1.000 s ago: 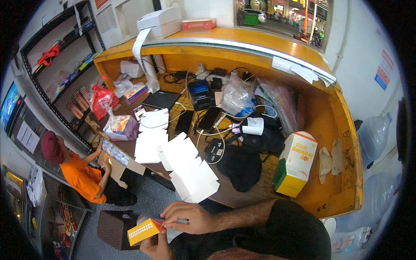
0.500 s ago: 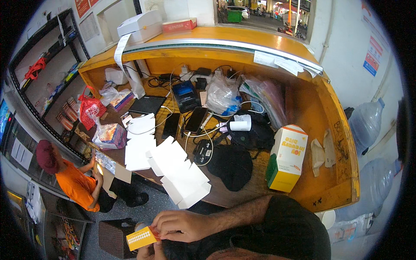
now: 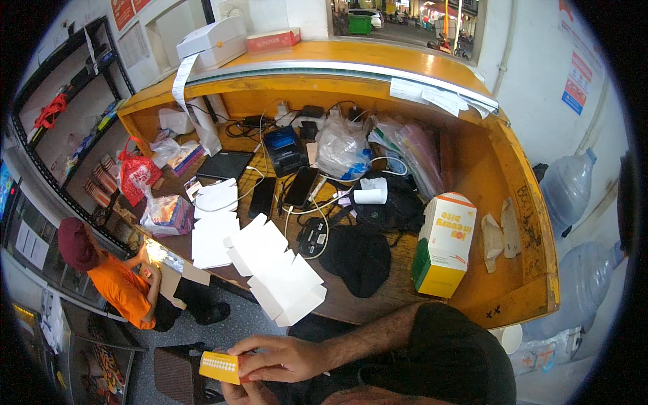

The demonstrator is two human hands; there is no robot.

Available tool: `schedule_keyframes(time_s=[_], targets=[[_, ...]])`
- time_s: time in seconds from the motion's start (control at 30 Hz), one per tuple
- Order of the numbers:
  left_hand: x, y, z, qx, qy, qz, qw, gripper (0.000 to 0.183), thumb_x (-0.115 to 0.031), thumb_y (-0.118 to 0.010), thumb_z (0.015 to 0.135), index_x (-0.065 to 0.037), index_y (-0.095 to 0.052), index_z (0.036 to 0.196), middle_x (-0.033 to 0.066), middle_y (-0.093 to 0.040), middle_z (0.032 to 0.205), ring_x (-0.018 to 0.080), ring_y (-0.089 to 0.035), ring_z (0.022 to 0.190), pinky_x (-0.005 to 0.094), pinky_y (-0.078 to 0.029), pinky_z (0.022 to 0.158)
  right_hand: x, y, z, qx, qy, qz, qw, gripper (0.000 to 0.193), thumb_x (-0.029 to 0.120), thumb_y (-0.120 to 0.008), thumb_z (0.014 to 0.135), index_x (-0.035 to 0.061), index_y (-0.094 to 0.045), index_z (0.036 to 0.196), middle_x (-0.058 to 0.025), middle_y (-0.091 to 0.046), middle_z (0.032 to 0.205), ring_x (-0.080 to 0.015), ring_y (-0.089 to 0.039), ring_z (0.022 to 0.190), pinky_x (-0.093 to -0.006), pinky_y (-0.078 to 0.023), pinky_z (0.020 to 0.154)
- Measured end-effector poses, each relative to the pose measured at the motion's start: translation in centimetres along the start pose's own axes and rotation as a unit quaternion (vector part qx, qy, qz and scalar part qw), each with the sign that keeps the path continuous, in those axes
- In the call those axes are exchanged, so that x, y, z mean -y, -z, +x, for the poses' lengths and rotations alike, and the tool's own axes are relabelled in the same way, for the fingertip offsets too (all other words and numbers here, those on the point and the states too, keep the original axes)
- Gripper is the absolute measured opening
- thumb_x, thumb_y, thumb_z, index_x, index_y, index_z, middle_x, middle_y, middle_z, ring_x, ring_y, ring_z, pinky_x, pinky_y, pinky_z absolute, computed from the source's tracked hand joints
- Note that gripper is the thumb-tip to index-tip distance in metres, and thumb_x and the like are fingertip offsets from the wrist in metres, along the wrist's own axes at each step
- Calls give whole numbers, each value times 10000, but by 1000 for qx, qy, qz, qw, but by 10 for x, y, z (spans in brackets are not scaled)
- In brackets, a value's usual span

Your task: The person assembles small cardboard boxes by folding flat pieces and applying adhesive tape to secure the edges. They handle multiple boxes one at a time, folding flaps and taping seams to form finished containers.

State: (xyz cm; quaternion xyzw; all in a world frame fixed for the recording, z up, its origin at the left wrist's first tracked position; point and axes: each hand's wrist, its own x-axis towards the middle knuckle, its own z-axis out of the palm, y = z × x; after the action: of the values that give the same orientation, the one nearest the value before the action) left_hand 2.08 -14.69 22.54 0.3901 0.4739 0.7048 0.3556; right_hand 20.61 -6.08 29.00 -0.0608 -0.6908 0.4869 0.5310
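Observation:
A small yellow carton (image 3: 220,367) with a white patterned panel and an orange-red end is between my hands, low in the view. My right hand (image 3: 282,358) comes across from the right, its fingers closed over the carton's right end. Beneath it, my left hand (image 3: 248,393) grips the carton from below; the lower edge cuts part of it off. Nearest to them on the desk is an unfolded white cardboard sheet (image 3: 287,270), with more white sheets (image 3: 216,239) behind it.
On the wooden desk lie a black cap (image 3: 356,260), phones (image 3: 302,187), a card reader (image 3: 314,237), cables and plastic bags (image 3: 341,145). A tall white-yellow box (image 3: 443,246) stands at right. A person in orange (image 3: 125,290) holds an open cardboard box at left. A dark stool (image 3: 179,374) stands below.
The carton has turned from a tilt to nearly level. My right hand's fingers have shifted farther over its end. The rest of the view has slid slightly left.

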Motion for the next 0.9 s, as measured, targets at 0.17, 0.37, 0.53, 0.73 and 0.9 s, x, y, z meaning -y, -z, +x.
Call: schedule_keyframes(time_s=[0.17,0.37,0.53,0.73,0.9], targets=[[-49,-29,-15,9,-1,183,983,255,-167,-788,1026,51,-730,1144,123,-764,1047,190,-687,901,348,-579,853,-4,9,4,1,-22,-51,998,344,145,-745,1010,51,-628,1320,-169,-593,1379,-366,-561,1350,-502,-445,1135],[-65,-25,4,-152,-11,131,980,383,-332,-759,1056,46,-735,1114,133,-765,1000,178,-661,822,353,-564,766,-1,16,16,94,1,-118,989,652,190,-760,990,39,-479,1559,-209,-606,1432,-396,-602,1321,-503,-481,1117],[-65,-42,-1,-9,-55,258,965,403,-301,-701,1092,90,-722,1186,165,-769,1145,222,-703,1002,339,-560,915,-9,3,0,66,-182,-98,976,582,200,-668,1060,23,-441,1565,-234,-704,1212,-363,-747,1051,-435,-606,864],[-45,-52,9,102,-241,482,836,563,-298,-788,955,29,-586,1366,260,-627,1286,462,-602,1261,599,-443,1136,-24,12,-2,-15,-244,-70,967,219,205,-569,1145,-2,-578,1215,-110,-774,886,-179,-764,740,-333,-595,657],[-35,-51,3,65,-221,580,781,511,-275,-843,895,1,-621,1264,196,-610,1182,444,-588,1175,604,-453,1057,-15,14,3,-47,-249,-58,966,179,192,-592,1124,28,-562,1191,-152,-761,853,-234,-760,724,-379,-562,640]])
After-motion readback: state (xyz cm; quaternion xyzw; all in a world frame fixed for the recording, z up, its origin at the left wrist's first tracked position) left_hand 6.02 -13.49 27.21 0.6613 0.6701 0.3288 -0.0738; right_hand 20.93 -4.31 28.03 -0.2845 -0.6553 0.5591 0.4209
